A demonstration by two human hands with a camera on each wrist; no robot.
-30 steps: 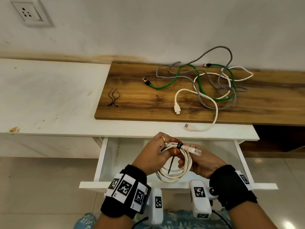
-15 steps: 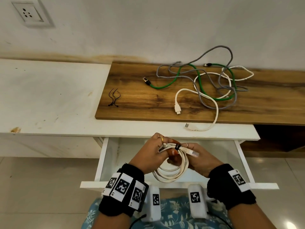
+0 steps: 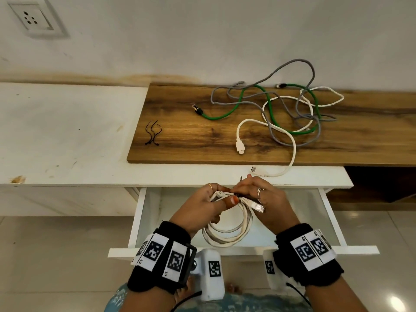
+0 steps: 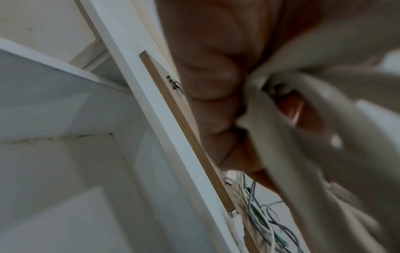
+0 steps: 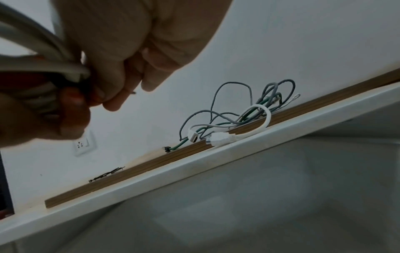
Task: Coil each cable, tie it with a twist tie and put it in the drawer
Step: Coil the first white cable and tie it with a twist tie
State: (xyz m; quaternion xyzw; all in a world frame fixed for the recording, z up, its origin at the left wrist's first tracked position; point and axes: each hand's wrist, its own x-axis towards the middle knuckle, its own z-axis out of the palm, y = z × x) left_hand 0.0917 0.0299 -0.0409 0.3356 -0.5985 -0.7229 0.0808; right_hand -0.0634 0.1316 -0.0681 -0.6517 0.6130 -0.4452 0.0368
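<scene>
- A white wall (image 3: 202,37) with a socket (image 3: 30,16) at its upper left is seen behind a white counter (image 3: 67,131), on which a wooden board (image 3: 202,140) is laid.
- At the left end of the board, two spare black twist ties (image 3: 152,136) are found lying side by side.
- Further right on the board, a loose tangle is formed by a green cable (image 3: 227,113), a grey cable (image 3: 299,70) and a white cable (image 3: 290,140); one white plug (image 3: 240,146) is rested on the board, and the other end (image 3: 253,169) is draped over the board's edge onto the counter.
- Below the counter an open white drawer (image 3: 137,221) is pulled out; nothing can be made out inside it.
- Above the drawer, a coiled white cable (image 3: 227,235) is gripped at its top by the left hand (image 3: 198,210), the fingers curled around the bundled strands and the thumb pressed across them.
- A black twist tie (image 3: 242,195) is wrapped around the top of the coil, and its end is pinched between the thumb and fingers of the right hand (image 3: 270,201); a thin black tip is seen poking up above those fingers.
- A clear plug (image 3: 255,206) of the coil is left sticking out to the right, lying against the right hand.
</scene>
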